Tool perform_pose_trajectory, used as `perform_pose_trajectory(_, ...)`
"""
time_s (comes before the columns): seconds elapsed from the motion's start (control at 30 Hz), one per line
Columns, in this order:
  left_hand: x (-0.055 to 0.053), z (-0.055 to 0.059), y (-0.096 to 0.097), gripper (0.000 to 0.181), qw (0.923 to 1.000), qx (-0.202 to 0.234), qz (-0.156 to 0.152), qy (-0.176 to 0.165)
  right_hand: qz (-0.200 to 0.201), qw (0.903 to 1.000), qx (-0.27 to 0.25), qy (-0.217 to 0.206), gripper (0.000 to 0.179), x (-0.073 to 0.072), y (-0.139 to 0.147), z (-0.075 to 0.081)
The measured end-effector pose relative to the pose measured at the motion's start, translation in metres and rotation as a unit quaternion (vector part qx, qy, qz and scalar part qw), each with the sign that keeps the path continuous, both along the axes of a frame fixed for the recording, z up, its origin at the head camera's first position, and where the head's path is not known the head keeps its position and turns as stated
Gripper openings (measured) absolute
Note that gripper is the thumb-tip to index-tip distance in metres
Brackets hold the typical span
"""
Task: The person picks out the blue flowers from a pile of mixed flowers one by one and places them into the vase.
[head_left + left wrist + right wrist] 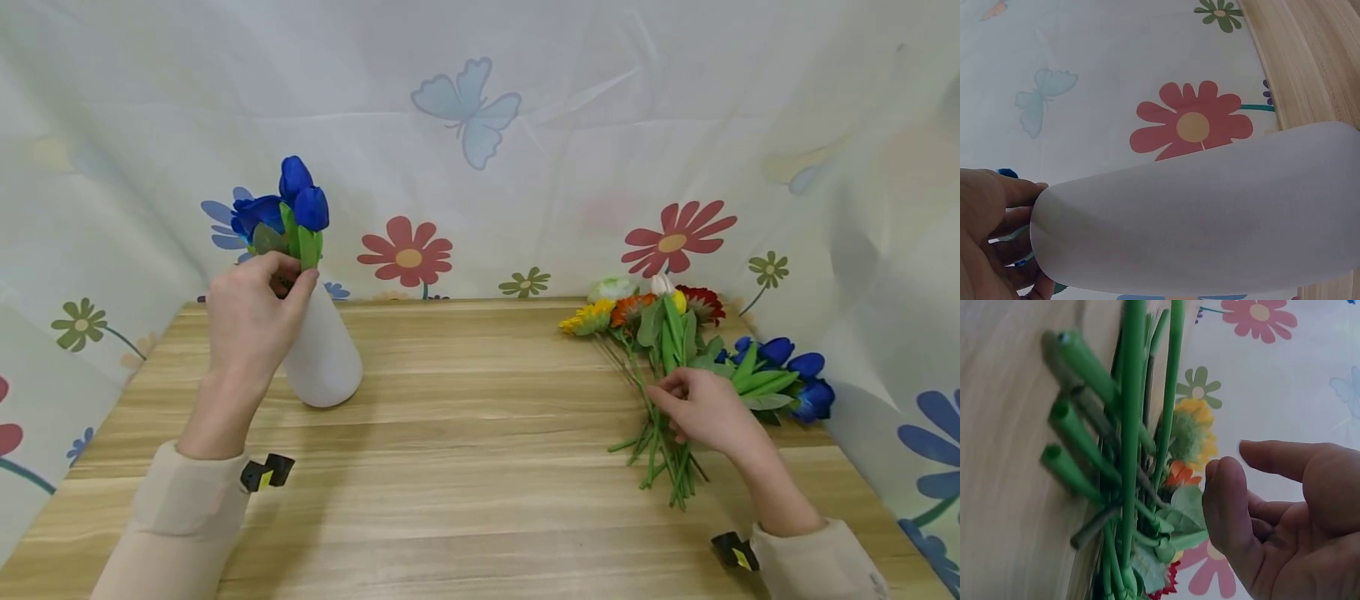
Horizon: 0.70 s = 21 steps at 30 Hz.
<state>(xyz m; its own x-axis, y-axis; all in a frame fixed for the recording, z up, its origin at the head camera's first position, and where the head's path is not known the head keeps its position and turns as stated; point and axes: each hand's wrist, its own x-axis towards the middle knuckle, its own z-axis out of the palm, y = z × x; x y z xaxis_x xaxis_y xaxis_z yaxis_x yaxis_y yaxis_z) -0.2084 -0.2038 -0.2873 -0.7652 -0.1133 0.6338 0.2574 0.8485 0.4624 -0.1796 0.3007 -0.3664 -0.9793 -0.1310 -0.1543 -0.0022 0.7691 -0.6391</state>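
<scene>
My left hand [251, 312] pinches blue tulips [311, 208] by their green leaves and stems, right at the mouth of a white vase [322, 362]. A blue rose [257, 218] shows beside them. In the left wrist view the fingers [1022, 192] lie at the vase rim, and the stems inside are hidden. At the right, my right hand [708, 408] hovers over a pile of green flower stems [660, 454]. Its thumb and fingers are loosely bent with nothing between them, as the right wrist view shows the stems [1129, 437] beside the hand.
The pile's heads include a yellow flower [588, 318], an orange one [632, 310], a red one [703, 305] and a white tulip [662, 284]. More blue flowers [806, 365] lie to their right. A flower-printed curtain [480, 208] hangs behind the wooden table [480, 467].
</scene>
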Motion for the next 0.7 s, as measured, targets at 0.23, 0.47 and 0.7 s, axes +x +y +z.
perform_pose_trajectory(0.23, 0.001, 0.001, -0.001, 0.027, 0.9998, -0.013, -0.005, -0.012, 0.017, 0.9994, 0.021, -0.020, 0.030, 0.001, 0.016, 0.001)
perform_pose_trajectory(0.47, 0.007, 0.001, -0.003, 0.027, 0.9995, -0.021, -0.011, -0.022, 0.005, 0.9981, 0.058, -0.018, 0.026, -0.002, 0.031, -0.001)
perform_pose_trajectory(0.7, 0.011, 0.000, -0.002, 0.031, 0.9999, 0.000, -0.004, 0.015, -0.004, 0.9972, 0.064, -0.038, 0.026, -0.005, 0.041, -0.001)
